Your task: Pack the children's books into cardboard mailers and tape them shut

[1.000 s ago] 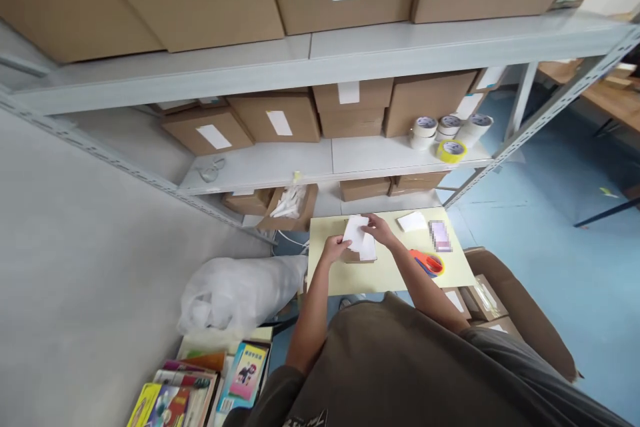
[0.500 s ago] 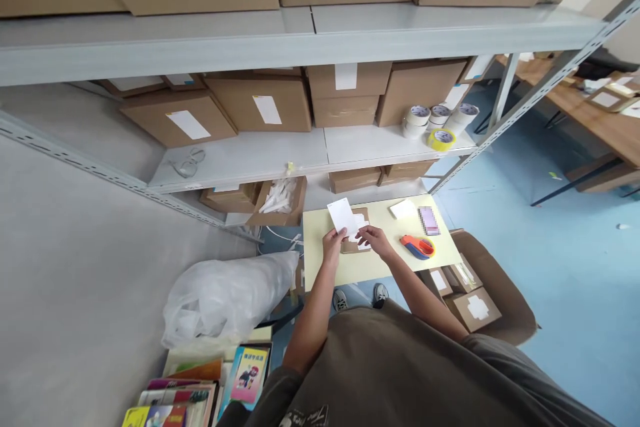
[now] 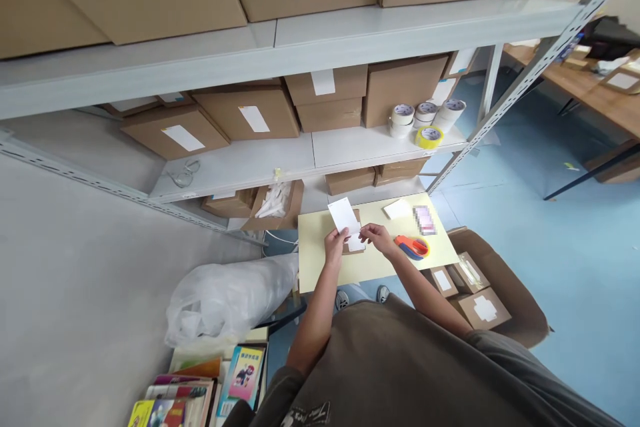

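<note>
L hand (image 3: 336,245) is pinching white card (image 3: 343,215), long axis leaning up-left, partly covering small box (image 3: 356,244); R hand (image 3: 377,238) is hovering by card's lower-R corner, grip unclear.

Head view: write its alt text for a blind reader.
A person's left hand holds a white card above a small cardboard box on a pale yellow table, the right hand by the card's lower edge. An orange-and-blue tape dispenser and white sheets lie to the right. Grey shelves behind hold cardboard boxes and tape rolls.
</note>
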Demonstrator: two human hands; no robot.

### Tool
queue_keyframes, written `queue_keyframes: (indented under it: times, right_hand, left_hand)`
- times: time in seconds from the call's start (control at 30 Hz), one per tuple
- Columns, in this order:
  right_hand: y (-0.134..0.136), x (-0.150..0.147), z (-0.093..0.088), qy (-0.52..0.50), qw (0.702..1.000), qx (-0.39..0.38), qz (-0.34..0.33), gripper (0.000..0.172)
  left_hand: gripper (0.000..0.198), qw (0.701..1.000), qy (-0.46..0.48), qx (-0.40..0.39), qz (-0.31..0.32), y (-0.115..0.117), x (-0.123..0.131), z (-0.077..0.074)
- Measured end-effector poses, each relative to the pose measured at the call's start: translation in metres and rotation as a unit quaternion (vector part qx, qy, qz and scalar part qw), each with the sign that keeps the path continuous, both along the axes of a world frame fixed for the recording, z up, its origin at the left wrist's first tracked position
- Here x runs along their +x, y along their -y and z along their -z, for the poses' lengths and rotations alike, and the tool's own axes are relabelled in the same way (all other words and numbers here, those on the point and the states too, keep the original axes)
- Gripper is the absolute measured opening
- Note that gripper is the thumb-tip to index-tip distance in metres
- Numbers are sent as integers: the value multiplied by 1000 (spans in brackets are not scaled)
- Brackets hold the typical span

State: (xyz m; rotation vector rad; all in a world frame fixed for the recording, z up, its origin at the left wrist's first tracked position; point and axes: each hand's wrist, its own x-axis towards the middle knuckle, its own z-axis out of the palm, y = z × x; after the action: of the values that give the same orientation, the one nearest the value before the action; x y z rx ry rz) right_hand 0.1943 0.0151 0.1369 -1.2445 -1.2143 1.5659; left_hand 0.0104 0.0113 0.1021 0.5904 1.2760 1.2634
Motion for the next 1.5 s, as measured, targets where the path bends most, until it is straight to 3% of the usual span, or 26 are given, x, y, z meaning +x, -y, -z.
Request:
queue_keyframes:
  times: [0.33,0.5,0.57,0.67,0.73,0.9,1.0,1.13,1.27,1.4,1.5]
  right_hand:
    - [-6,31,2,-39,999,-7,-22,35]
    - [-7,46,-5,-57,997,18,-41,37]
    - [-7,53,-9,-61,996,35,-48,35]
    - [-8,63,-13,-63,994,64,-65,31]
    - [-8,71,-14,-63,992,72,-79,31]
    - [-6,93,-12,-85,992,50,-82,33]
    - [-4,106,-9,-92,994,29,-56,31]
    - [-2,115,-5,-76,996,14,-46,25]
    - [-1,115,-5,-75,996,20,-31,29]
    - [-1,114,-6,-72,996,47,-21,37]
    - [-2,118,-6,-86,995,39,9,39]
  left_hand:
    - [61,999,-31,-16,-23,1,36,-7]
    - [76,976,-203,-2,-75,5,54,-15]
    - [65,972,-231,36,-22,8,63,-25]
    - [52,973,-186,85,105,10,77,-38]
    - [51,976,-172,87,104,9,85,-42]
    - [62,991,-131,39,12,4,100,-37]
    - [65,990,-126,44,34,9,112,-35]
    - [53,971,-210,79,77,16,126,-38]
    - [47,970,-216,81,76,14,132,-38]
    - [48,985,-160,39,53,8,127,-32]
    - [55,988,-141,31,45,-2,107,-25]
